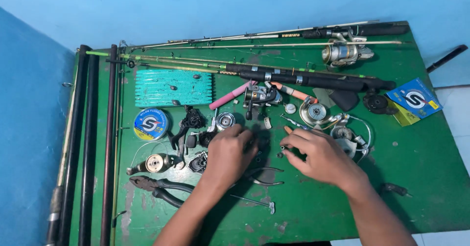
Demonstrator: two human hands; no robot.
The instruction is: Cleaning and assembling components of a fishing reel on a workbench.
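Small dark ring part (280, 154) on green table (416, 167) centre, right hand (318, 155) fingertips pinched narrow just beside it, left hand (230, 155) curled over dark reel parts, grip hidden, pliers (159, 187) left, fishing rods (293, 75) behind.

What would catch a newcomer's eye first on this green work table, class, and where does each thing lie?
First come the two hands, left hand and right hand, meeting over small dark reel parts at the middle of the green table. Behind them, fishing rods stretch across the far edge, one carrying a silver spinning reel. At the left lie a teal ridged board and a blue line spool.
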